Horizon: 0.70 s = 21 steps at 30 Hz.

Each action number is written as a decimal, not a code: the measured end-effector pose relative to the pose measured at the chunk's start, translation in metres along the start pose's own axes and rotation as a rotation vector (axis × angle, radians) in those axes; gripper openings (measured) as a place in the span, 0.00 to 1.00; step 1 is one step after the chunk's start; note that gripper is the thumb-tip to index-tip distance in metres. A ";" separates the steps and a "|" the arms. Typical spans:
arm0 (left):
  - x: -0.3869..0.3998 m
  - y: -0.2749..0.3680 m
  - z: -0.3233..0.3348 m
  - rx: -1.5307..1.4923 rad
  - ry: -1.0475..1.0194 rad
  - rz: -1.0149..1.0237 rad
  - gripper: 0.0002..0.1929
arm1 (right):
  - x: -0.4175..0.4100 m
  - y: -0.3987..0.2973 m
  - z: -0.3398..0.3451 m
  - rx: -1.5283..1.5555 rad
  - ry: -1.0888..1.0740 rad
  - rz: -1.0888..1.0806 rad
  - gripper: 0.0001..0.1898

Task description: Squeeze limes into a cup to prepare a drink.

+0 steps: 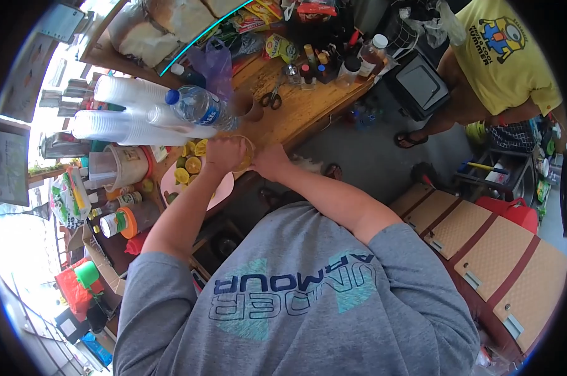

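Note:
My left hand [225, 154] is curled with its fingers at the rim of a round, yellowish see-through container [246, 155] by the counter's front edge. Whatever those fingers may enclose is hidden. On the container's other side, my right hand [270, 162] grips its edge; the fingertips are partly out of sight. Left of my left hand, several cut citrus halves [193, 165] lie with green whole fruit on a pink cutting board [223, 191]. A large water bottle with a blue cap [201, 105] and a brown cup [247, 106] stand just beyond my hands.
Stacked clear plastic cups [123, 127] fill the counter's left side. Black-handled scissors [271, 99] lie on the wooden counter [307, 105], near small bottles and a white-capped jar [372, 56]. At right, a person in a yellow shirt [504, 61] stands near a tan-panelled cabinet [481, 244].

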<state>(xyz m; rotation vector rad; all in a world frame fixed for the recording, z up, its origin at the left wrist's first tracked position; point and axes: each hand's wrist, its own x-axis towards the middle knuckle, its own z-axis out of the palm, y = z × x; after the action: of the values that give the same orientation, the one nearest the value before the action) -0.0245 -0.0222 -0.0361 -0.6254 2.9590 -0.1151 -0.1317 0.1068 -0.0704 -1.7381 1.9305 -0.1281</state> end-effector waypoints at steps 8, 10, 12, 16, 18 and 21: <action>-0.015 -0.003 -0.018 0.129 -0.221 -0.026 0.26 | 0.001 -0.002 0.000 0.008 -0.037 -0.001 0.23; -0.011 -0.002 -0.016 0.111 -0.284 -0.023 0.27 | 0.003 0.000 -0.001 0.009 -0.047 -0.012 0.23; -0.011 0.003 -0.007 0.078 -0.220 -0.206 0.27 | 0.006 -0.001 0.002 0.001 -0.032 0.003 0.22; -0.012 0.019 -0.001 0.082 -0.154 -0.408 0.25 | 0.004 0.003 0.004 0.004 -0.006 -0.025 0.21; -0.009 0.018 -0.006 0.021 -0.326 -0.305 0.25 | 0.004 0.004 0.002 0.007 -0.032 -0.044 0.21; -0.004 0.020 -0.016 -0.016 -0.394 -0.402 0.25 | 0.003 -0.002 -0.001 -0.019 -0.046 -0.025 0.21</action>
<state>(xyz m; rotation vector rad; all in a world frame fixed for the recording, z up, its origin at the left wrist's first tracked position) -0.0304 -0.0014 -0.0218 -1.0966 2.4297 -0.0006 -0.1303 0.1028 -0.0695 -1.7623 1.8836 -0.0779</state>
